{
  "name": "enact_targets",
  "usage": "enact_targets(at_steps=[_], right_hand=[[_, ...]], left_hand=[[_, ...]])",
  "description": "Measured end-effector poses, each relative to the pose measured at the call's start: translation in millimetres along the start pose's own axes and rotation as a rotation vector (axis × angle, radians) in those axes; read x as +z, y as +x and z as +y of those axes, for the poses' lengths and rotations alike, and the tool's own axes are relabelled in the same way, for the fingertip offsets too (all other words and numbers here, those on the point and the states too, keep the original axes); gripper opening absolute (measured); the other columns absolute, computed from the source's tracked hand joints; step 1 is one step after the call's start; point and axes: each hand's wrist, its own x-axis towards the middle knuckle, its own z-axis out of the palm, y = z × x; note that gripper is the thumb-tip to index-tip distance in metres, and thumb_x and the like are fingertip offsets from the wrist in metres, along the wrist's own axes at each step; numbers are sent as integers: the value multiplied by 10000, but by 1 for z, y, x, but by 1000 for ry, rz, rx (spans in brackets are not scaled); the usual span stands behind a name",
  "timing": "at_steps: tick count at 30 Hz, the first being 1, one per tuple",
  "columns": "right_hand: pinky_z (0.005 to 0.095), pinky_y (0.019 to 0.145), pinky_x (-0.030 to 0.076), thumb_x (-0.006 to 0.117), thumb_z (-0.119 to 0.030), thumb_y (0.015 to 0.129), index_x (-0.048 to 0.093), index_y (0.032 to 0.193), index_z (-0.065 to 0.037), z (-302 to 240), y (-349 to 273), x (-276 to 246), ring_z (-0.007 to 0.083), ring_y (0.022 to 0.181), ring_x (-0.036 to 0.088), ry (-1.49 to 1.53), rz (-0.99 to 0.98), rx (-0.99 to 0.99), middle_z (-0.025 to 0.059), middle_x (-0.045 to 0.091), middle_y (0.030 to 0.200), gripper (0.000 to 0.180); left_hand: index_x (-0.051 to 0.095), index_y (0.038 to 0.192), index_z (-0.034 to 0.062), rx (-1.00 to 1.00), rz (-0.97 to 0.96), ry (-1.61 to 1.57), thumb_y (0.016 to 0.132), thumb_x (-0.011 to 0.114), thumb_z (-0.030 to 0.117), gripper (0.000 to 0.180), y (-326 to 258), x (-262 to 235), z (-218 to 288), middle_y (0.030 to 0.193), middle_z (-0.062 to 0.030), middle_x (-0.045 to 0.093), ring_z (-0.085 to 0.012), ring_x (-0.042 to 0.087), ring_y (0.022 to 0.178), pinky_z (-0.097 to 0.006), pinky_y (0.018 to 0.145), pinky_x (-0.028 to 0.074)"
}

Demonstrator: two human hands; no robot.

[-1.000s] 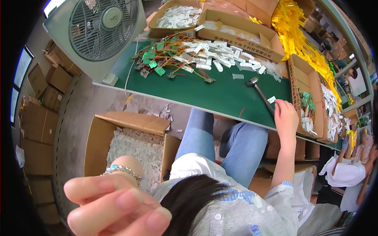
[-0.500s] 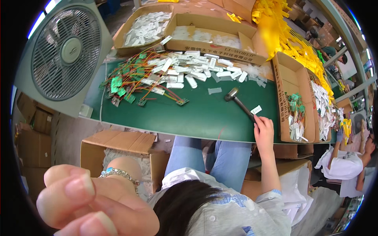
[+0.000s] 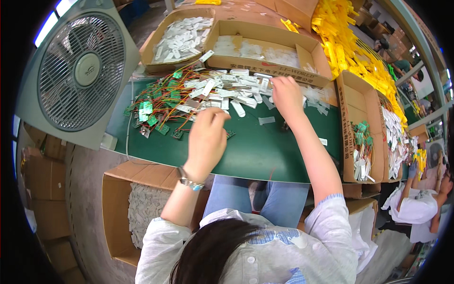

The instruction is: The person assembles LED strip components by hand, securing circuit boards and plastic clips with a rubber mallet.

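My left hand [image 3: 207, 137] hovers over the green-topped table [image 3: 265, 156], fingers curled together beside the near edge of a heap of white plastic cases [image 3: 239, 92]. What those fingers hold, if anything, is hidden. Further to the right, my right hand [image 3: 287, 97] reaches to the heap's far right end. Its bent fingertips meet at the cases; I cannot make out what is between them. A tangle of green circuit boards with red and orange wires [image 3: 158, 102] lies left of the cases. Under my right forearm a hammer's dark head [image 3: 284, 126] shows only in part.
Behind the heap stand a carton of white parts [image 3: 153, 45] and a long carton of clear pieces [image 3: 227, 61]. An open carton [image 3: 347, 137] with wired boards borders the right side. A large grey fan [image 3: 87, 71] stands left. Yellow parts [image 3: 336, 42] are piled far right.
My left hand has come down from close to the camera to the heap's near edge. My right hand has let go of the hammer's handle and moved forward to the white cases.
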Motion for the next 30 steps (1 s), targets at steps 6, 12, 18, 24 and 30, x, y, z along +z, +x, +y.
enact_targets(at_steps=[6,12,18,24,30], right_hand=[[373,671,568,627,-104,781,650,848,-50,-3,17,62,252,884,640,-330,-189,50,88,615,881,89],[402,723,570,614,-49,798,588,955,-24,6,12,15,295,903,639,-182,-213,65,122,609,930,161],[453,836,527,575,-9,854,525,1210,-36,-17,-47,-71,405,975,627,484,-281,467,222,625,1060,360],[338,815,586,576,74,887,585,1151,25,-23,-128,-102,276,937,700,891,-406,780,160,584,1115,268],[311,762,583,610,68,900,599,1221,21,-38,-163,-117,222,892,690,966,-333,831,120,568,1115,325]], left_hand=[[644,959,35,-143,-121,9,751,580,-89,250,-40,8,-27,1079,-127,604,-330,593,1014,-408,849,511],[630,923,31,0,3,110,789,612,-43,154,0,14,-51,976,-108,605,-320,592,927,-433,801,505],[647,950,46,-74,5,427,788,745,96,196,40,44,-93,942,-126,631,-314,611,907,-429,771,511],[663,876,56,-239,-37,240,758,775,114,173,43,37,-92,863,-98,676,-274,644,826,-404,727,507],[686,880,29,-206,514,-208,762,763,-55,164,17,31,-35,864,-74,677,-191,650,765,-316,704,519]])
